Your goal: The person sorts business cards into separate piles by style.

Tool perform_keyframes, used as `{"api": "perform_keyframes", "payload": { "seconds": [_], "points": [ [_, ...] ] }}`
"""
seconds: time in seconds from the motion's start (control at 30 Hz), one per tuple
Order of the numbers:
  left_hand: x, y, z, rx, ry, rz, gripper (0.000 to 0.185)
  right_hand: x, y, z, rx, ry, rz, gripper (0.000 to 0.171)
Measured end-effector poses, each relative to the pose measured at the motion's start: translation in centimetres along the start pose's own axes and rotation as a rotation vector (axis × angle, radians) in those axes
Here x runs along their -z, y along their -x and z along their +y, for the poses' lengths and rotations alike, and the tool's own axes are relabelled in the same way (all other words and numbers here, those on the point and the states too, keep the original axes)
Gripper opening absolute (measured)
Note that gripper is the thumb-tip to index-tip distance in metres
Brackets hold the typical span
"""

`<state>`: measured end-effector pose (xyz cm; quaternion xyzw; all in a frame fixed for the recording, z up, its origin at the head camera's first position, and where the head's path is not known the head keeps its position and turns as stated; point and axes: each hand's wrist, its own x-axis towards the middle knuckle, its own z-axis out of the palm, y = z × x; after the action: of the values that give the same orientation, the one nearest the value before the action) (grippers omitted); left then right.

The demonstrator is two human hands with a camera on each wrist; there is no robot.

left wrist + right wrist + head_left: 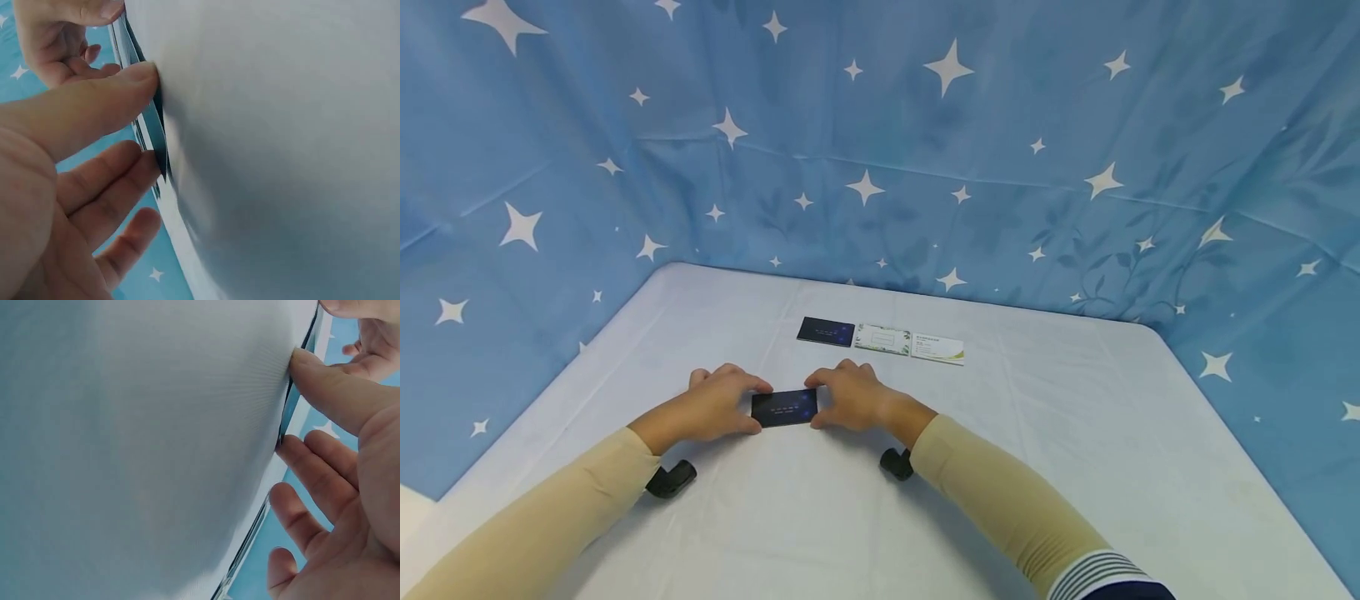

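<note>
A dark business card (784,407) with blue specks and pale print lies between my two hands at the middle of the table. My left hand (721,406) pinches its left end with thumb and fingers; the left wrist view shows the thumb (134,81) at the near edge and fingertips at the far one. At the right end, my right hand (852,397) pinches in the same way, its thumb (319,375) on the near edge. Whether the card rests flat on the cloth or sits slightly raised, I cannot tell.
Beyond my hands, a row holds another dark card (826,332), a white card with a leafy border (882,339) and a white card with a yellow-green corner (937,349). White cloth (1075,450) covers the table, and a blue star-patterned curtain (910,150) surrounds its far sides.
</note>
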<state>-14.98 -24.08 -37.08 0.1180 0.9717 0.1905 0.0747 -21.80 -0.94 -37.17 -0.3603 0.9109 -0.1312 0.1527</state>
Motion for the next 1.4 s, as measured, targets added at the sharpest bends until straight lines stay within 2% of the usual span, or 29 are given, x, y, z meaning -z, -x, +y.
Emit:
{"api": "perform_keyframes", "payload": {
  "seconds": [0.23,0.43,0.6,0.8,1.1,1.27,1.4],
  "points": [
    [0.3,-0.5,-0.5,-0.021,0.053,0.028,0.05,0.2,-0.1,0.3,0.024,0.009,0.039,0.056],
    [1.1,-1.9,-0.5,-0.028,0.091,0.04,0.05,1.1,-0.4,1.3,0.023,-0.024,0.109,0.051],
    [1.8,-4.1,-0.5,-0.002,0.117,0.028,0.052,2.1,-1.0,2.4,-0.028,-0.074,0.155,0.051],
    [2.5,-7.3,-0.5,0.036,0.142,0.016,0.055,3.2,-2.2,3.8,-0.08,-0.083,0.186,0.053],
    [3.4,-12.4,-0.3,0.018,0.178,0.004,0.052,3.9,-4.0,6.1,-0.178,-0.074,0.224,0.053],
    [3.5,-14.0,-0.4,0.058,0.23,-0.04,0.055,4.0,-4.9,6.7,-0.213,-0.078,0.226,0.053],
    [3.2,-14.9,-0.7,0.082,0.222,-0.036,0.053,3.9,-5.8,7.1,-0.251,-0.082,0.224,0.053]
  ]
}}
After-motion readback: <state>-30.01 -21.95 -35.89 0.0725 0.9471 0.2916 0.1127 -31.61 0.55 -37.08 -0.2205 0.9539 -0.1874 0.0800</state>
